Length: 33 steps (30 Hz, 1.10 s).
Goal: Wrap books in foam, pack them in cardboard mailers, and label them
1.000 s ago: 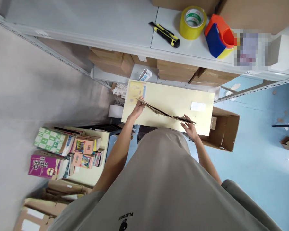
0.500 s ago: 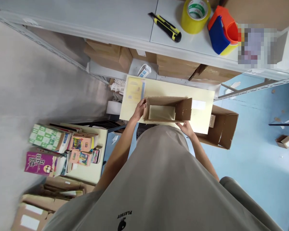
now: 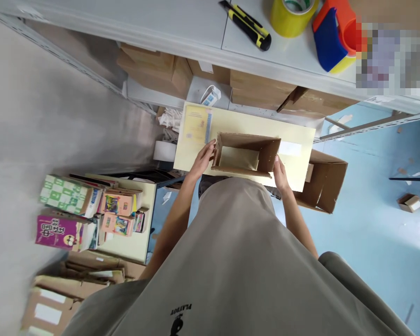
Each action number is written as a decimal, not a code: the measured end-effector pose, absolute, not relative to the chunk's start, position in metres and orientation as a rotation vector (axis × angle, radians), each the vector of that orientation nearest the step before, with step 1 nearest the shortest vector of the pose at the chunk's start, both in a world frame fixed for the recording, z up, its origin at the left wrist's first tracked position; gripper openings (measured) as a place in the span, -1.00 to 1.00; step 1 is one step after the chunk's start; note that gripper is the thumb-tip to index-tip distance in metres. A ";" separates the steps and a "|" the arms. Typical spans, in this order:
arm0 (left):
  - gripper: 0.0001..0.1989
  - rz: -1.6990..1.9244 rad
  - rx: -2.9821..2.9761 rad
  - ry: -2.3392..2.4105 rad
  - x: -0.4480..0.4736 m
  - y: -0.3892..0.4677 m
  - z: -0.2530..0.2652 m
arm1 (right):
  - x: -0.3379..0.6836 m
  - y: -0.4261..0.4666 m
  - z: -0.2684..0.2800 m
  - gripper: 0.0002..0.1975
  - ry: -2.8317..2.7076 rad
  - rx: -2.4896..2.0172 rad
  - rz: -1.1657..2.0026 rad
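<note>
A small cardboard box (image 3: 243,141) with its top open is held between my two hands over the pale yellow tabletop (image 3: 252,122). My left hand (image 3: 203,159) grips the box's left end, its fingers along the outer wall. At the opposite end, my right hand (image 3: 281,174) has its fingers against the right wall. Inside the box a pale surface shows at the bottom; whether it is the box's floor or the tabletop, I cannot tell. A yellow printed sheet (image 3: 196,125) lies to the left, and a white label (image 3: 290,148) to the right.
Above the table, a grey shelf (image 3: 182,23) carries a utility knife (image 3: 247,27), a tape roll (image 3: 294,17) and a tape dispenser (image 3: 331,39). A larger open carton (image 3: 327,184) stands at the right. Stacked books (image 3: 66,196) and flattened cardboard (image 3: 56,298) are at the left.
My right hand has moved from the box's near lower edge up to its right end. The box has turned slightly, and my left hand stays at its left end.
</note>
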<state>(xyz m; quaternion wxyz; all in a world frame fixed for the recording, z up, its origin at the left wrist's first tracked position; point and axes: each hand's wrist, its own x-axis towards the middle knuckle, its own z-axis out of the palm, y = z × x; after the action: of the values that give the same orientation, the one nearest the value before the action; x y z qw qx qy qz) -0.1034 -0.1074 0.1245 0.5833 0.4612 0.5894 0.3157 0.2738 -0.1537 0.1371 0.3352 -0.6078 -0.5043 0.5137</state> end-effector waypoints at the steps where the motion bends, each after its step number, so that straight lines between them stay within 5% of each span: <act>1: -0.04 0.728 1.102 1.364 -0.101 -0.108 0.126 | 0.268 -0.151 0.138 -0.07 -1.268 -1.615 1.324; 7: 0.02 0.793 1.288 1.321 -0.092 -0.116 0.131 | 0.260 -0.144 0.148 -0.06 -1.158 -1.643 1.287; 13: -0.20 0.759 1.482 1.351 -0.091 -0.110 0.141 | 0.264 -0.140 0.155 -0.02 -1.144 -1.646 1.280; 26: -0.11 0.612 1.473 1.196 -0.089 -0.097 0.153 | 0.283 -0.137 0.111 0.04 -1.135 -1.800 1.188; 33: 0.57 0.603 1.403 1.132 -0.090 -0.104 0.161 | 0.287 -0.145 0.129 0.09 -1.206 -1.732 1.192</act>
<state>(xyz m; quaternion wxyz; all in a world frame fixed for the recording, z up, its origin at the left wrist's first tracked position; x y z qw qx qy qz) -0.0901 -0.1042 0.1612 0.5813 0.6007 0.4844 0.2583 0.2870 -0.1450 0.1289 0.3510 -0.6692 -0.4659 0.4604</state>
